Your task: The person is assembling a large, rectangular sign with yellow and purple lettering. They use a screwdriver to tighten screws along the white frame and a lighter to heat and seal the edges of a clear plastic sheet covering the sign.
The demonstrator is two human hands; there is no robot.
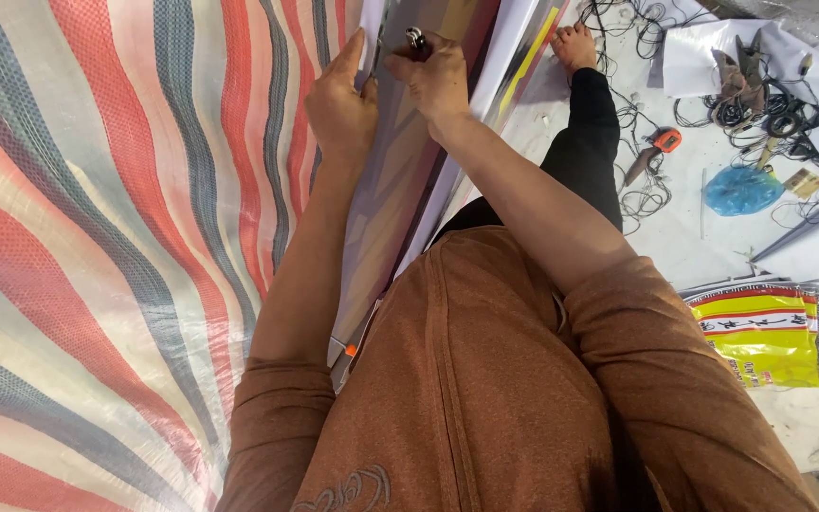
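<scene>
My left hand [338, 104] pins the banner [400, 180] flat, fingers together; right hand [436, 76] clamps a metal tool [416, 40] at its far edge. Next I'd judge: squeeze steady.

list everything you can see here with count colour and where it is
striped tarp: one, red, blue and white, fills the left side
long printed sheet: one, grey-purple, runs up the middle under both hands
small metal tool: one, silvery, in the right hand at the sheet's top
wires: a tangle, black, on the floor upper right
utility knife: one, orange, among the wires
plastic bag: one, blue, right of the knife
printed banner: one, yellow, red and white, right edge
foot: one, bare, top centre-right
left hand: presses the sheet's left edge
right hand: fingers closed on the tool
</scene>
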